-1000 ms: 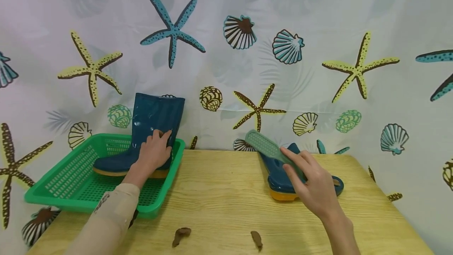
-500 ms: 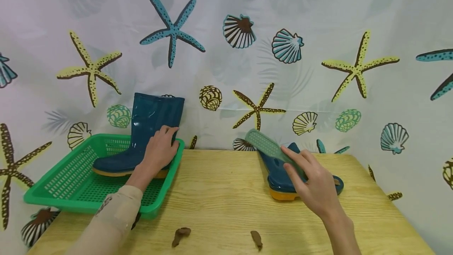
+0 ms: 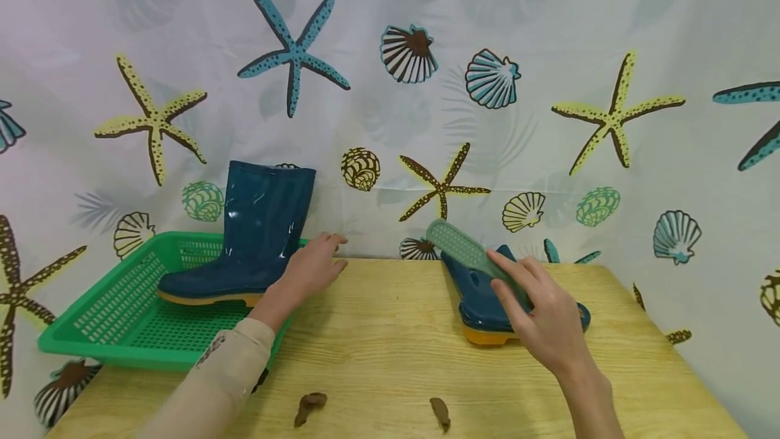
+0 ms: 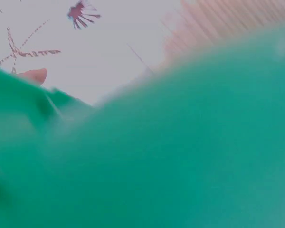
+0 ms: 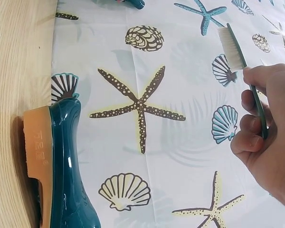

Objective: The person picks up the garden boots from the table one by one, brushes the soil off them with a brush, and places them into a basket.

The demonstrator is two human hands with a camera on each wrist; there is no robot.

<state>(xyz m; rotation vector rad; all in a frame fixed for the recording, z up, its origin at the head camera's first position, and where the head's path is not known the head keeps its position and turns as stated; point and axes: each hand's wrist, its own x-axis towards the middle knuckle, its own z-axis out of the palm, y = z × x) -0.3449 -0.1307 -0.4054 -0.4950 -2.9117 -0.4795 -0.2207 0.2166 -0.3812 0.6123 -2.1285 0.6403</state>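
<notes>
My right hand grips a green scrub brush by its handle. Pale bristles show on the brush in the right wrist view. Beneath and behind that hand a blue rubber boot with an orange sole lies on the table. A matching boot stands upright in a green plastic basket at the left. My left hand reaches past the basket's right side, fingers pointing right and holding nothing. Blurred green fills most of the left wrist view, where one fingertip shows.
Two small brown lumps lie near the front of the wooden table. A white curtain with starfish and shell prints hangs right behind the table.
My left hand has left the upright boot and moved right, across the basket's edge. The right hand and its brush have barely moved.
</notes>
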